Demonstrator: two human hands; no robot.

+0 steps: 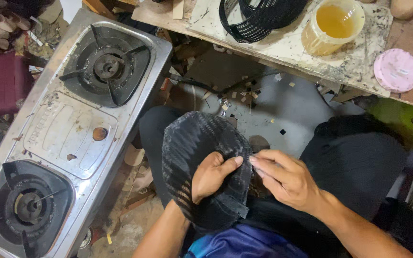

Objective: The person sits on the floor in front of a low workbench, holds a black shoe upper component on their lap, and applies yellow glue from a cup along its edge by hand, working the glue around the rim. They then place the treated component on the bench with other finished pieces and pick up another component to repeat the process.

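Black ribbed mesh piece (curved, lap-level)

round yellowish tub of amber liquid on the workbench, round pink lid just right of it

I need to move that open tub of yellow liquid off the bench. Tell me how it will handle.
The tub stands open and nearly full, so it would probably slop if tilted or shoved. The liquid likely makes it heavy for its size. Its lid seems to lie apart on the bench; capping first looks safer.

Left hand fingertips tucked under black mesh piece, gas stove seemingly cropped at left edge
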